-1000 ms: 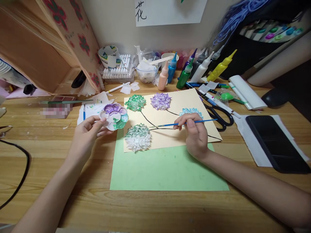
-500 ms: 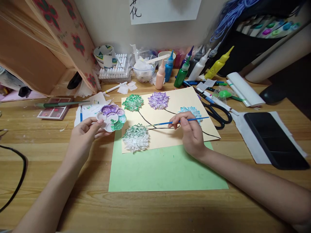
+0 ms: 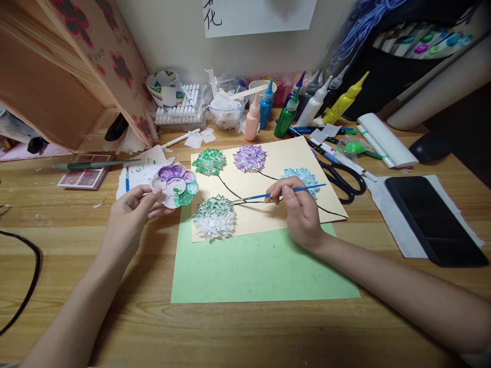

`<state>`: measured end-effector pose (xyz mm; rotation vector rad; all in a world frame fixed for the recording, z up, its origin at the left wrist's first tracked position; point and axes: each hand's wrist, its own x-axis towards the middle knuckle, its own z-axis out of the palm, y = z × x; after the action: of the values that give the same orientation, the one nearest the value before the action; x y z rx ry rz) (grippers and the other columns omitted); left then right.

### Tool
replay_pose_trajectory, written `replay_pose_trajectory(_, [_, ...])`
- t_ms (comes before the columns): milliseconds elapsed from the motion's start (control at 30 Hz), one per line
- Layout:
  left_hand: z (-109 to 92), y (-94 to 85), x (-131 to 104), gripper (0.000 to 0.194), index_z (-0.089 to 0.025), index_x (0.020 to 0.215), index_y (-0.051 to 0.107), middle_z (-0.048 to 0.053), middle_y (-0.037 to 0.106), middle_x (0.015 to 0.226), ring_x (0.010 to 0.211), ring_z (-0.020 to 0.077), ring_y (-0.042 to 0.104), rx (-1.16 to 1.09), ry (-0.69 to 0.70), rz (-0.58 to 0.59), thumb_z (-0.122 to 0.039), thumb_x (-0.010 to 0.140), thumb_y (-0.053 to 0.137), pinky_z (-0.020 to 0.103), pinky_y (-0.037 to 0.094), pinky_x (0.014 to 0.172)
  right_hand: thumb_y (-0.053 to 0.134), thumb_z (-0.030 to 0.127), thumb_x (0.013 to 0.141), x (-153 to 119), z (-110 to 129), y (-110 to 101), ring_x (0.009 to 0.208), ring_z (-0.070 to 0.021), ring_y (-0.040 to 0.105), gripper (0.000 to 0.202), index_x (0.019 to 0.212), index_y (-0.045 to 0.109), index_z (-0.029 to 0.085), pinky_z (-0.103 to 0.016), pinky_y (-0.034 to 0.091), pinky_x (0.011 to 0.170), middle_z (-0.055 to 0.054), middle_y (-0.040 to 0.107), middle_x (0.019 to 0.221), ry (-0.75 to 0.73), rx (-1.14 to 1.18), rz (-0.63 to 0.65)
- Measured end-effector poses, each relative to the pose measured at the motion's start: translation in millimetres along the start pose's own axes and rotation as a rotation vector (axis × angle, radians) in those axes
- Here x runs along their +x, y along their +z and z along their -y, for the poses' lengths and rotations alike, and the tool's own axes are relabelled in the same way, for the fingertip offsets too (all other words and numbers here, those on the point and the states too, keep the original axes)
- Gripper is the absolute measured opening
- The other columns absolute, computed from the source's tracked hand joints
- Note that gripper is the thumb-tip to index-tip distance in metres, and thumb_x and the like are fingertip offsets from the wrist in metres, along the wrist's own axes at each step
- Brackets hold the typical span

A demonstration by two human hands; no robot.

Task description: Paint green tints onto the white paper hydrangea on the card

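Pinched at its left edge, a flower-shaped paint palette [image 3: 175, 186] with purple, green and pale blue paint is in my left hand [image 3: 134, 207]. My right hand [image 3: 299, 207] grips a thin blue paintbrush [image 3: 261, 196], its tip at the right edge of a lower paper flower [image 3: 214, 217] that is green on top and white below. That flower sits on a cream sheet [image 3: 264, 225] with drawn black stems. Also on the sheet are a green flower [image 3: 209, 162], a purple flower [image 3: 249, 158] and a light blue flower [image 3: 301, 179], partly behind my right hand. Green paper [image 3: 264, 276] lies underneath.
Paint bottles [image 3: 286, 120] stand behind the sheet, beside a bowl of paper scraps [image 3: 226, 110] and a box of markers [image 3: 180, 115]. Black-handled scissors [image 3: 345, 184] and a phone [image 3: 433, 220] lie to the right. A second brush [image 3: 127, 180] rests on stained paper at left.
The brush tip has shifted very slightly at the lower flower's right edge, and my right hand a little to the left. My left hand keeps its hold on the palette.
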<state>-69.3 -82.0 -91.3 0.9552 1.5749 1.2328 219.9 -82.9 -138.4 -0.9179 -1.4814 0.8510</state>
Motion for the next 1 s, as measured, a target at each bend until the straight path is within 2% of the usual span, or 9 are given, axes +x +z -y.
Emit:
replay_pose_trajectory(333, [-0.2, 0.5, 0.1, 0.027, -0.018, 0.075, 0.063, -0.003, 0.06, 0.07, 0.061, 0.0071, 0.062, 0.016, 0.0, -0.005, -0.036, 0.065, 0.079, 0.018, 0.058, 0.065, 0.037, 0.028, 0.098, -1.0, 1.9, 0.6, 0.074, -0.0127, 0.056, 0.026, 0.083, 0.057, 0.021, -0.029, 0.041, 0.065, -0.001, 0.056, 0.079, -0.044, 0.013, -0.041])
replay_pose_trajectory(467, [0.0, 0.6, -1.1, 0.024, -0.022, 0.074, 0.063, -0.001, 0.059, 0.072, 0.062, 0.0103, 0.061, 0.041, 0.003, -0.008, -0.039, 0.066, 0.078, 0.025, 0.059, 0.063, 0.037, 0.027, 0.098, -1.5, 1.6, 0.0, 0.074, -0.0125, 0.056, 0.025, 0.082, 0.056, 0.021, -0.03, 0.041, 0.067, -0.001, 0.057, 0.078, -0.067, -0.006, -0.017])
replay_pose_trajectory(600, [-0.7, 0.4, -2.4, 0.02, -0.027, 0.074, 0.063, 0.002, 0.058, 0.078, 0.065, 0.0132, 0.06, 0.091, -0.009, 0.004, -0.043, 0.07, 0.073, 0.035, 0.058, 0.075, 0.037, 0.026, 0.098, -1.4, 1.1, 0.5, 0.072, -0.0119, 0.056, 0.026, 0.082, 0.056, 0.021, -0.029, 0.04, 0.066, -0.001, 0.056, 0.079, -0.05, -0.016, 0.011])
replay_pose_trajectory(767, [-2.4, 1.5, -3.1, 0.02, -0.028, 0.074, 0.06, 0.004, 0.057, 0.081, 0.068, 0.0171, 0.06, 0.127, -0.014, -0.002, -0.044, 0.07, 0.072, 0.047, 0.051, 0.092, 0.035, 0.026, 0.098, -1.5, 1.8, 0.6, 0.074, -0.0134, 0.055, 0.026, 0.081, 0.055, 0.021, -0.031, 0.041, 0.068, -0.001, 0.057, 0.078, -0.082, -0.032, 0.008])
replay_pose_trajectory(900, [-4.1, 2.7, -4.1, 0.023, -0.028, 0.075, 0.059, 0.005, 0.058, 0.081, 0.071, 0.0215, 0.062, 0.135, -0.017, -0.011, -0.046, 0.068, 0.072, 0.053, 0.049, 0.094, 0.036, 0.026, 0.098, -1.6, 0.9, 0.3, 0.077, -0.0151, 0.055, 0.027, 0.08, 0.056, 0.021, -0.033, 0.041, 0.071, -0.002, 0.057, 0.08, -0.061, -0.066, 0.042])
replay_pose_trajectory(1000, [-5.0, 3.2, -4.6, 0.023, -0.027, 0.075, 0.06, 0.004, 0.059, 0.08, 0.071, 0.021, 0.063, 0.127, -0.02, -0.006, -0.045, 0.068, 0.073, 0.051, 0.049, 0.093, 0.036, 0.026, 0.098, -1.1, 0.5, 0.0, 0.075, -0.0146, 0.054, 0.027, 0.081, 0.055, 0.021, -0.032, 0.041, 0.069, -0.002, 0.056, 0.08, -0.06, -0.062, -0.001])
